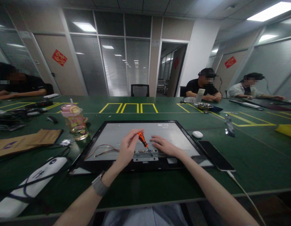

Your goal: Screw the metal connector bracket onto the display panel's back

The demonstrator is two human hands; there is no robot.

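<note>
A flat display panel [112,130] with a grey metal back and black frame lies on the table before me. My left hand [129,147] has its fingers closed at the upper end of an orange and black screwdriver [142,139]. The screwdriver leans, its tip down at a small metal bracket [145,155] on the panel's near edge. Part of the handle is covered by my fingers. My right hand [165,146] rests on the panel right of the screwdriver, fingers stretched out and holding nothing. Thin wires [103,150] run across the panel left of the bracket.
Left of the panel stand a pink-lidded bottle [76,125], a brown paper package [27,141] and a white device [34,185] with dark cords. At right lie a white case [197,134] and a phone [216,155] on a cable. Several people sit across the table.
</note>
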